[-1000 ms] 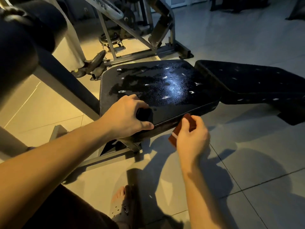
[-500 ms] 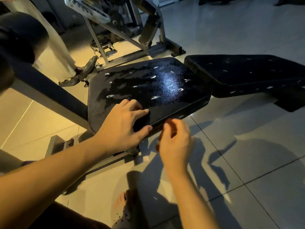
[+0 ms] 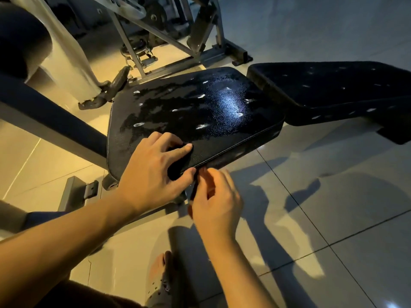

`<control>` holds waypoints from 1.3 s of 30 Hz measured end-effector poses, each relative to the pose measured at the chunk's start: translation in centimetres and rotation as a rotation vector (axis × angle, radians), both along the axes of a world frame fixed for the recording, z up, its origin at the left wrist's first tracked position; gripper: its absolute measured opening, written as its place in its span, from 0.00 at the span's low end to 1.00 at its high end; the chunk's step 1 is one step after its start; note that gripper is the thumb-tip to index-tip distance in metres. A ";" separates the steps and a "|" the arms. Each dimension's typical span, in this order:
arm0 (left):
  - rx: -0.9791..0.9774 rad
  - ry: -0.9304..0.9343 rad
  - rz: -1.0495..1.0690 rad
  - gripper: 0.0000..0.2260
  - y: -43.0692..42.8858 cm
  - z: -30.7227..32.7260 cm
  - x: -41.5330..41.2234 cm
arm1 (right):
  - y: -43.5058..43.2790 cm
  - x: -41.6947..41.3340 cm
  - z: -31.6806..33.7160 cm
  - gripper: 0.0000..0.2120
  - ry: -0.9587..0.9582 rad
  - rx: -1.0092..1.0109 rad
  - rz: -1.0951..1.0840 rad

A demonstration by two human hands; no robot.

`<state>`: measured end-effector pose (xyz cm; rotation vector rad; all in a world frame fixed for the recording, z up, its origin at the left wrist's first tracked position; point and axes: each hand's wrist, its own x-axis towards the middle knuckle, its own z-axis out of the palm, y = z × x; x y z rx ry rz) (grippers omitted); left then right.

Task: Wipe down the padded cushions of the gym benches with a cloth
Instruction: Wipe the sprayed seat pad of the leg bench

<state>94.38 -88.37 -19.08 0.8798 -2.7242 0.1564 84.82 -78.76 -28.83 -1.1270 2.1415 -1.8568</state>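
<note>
Both hands sit at the near corner of the seat cushion (image 3: 200, 121), centre frame. Left hand (image 3: 153, 174) rests on that corner, index and thumb curled round a dark wad (image 3: 178, 162) that reads as cloth, but it's black on black vinyl, so not certain. Right hand (image 3: 219, 203) is just below the front edge, fingers curled, pinching a thin reddish strip (image 3: 194, 190) seen edge-on and blurred; can't tell what it is. My read: set-up for a pass along this edge. The cushion top shows a patchy wet film (image 3: 160, 105) across its left half and pale flecks (image 3: 138, 124) scattered over it, so it needs full coverage, not a spot dab. To do it well: open the cloth into a flat pad under straight fingers rather than a ball, start at the near-left corner, run overlapping straight strokes toward the far-right edge, and keep pressure even so the film doesn't streak. Then do the seam and the front side wall. The free hand should brace the cushion edge, off the wiped area. Back cushion (image 3: 333, 90), right of frame and just beside the seat, has the same flecks — next in line, same pattern. Light is dim; check around the glare patch (image 3: 231, 103) from a second angle for misses.
</note>
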 end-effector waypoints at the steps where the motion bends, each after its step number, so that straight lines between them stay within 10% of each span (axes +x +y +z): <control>1: -0.001 0.001 0.000 0.26 0.0 0.0 -0.1 | -0.1 -0.7 -0.1 0.05 0.040 -0.004 0.013; 8: 0.010 0.018 0.039 0.27 0.5 -0.3 0.1 | -1.6 -7.9 -1.0 0.06 -0.121 0.058 -0.248; 14: -0.012 0.007 0.050 0.28 0.5 -0.3 0.2 | 0.1 -0.8 -0.1 0.05 0.030 0.008 0.008; 20: -0.022 0.036 0.039 0.26 0.4 -0.6 0.0 | -2.0 -10.9 -0.9 0.05 -0.153 0.074 -0.266; 39: -0.020 0.049 0.045 0.26 0.5 -0.7 -0.1 | -0.9 -4.9 -0.6 0.03 -0.070 0.055 -0.094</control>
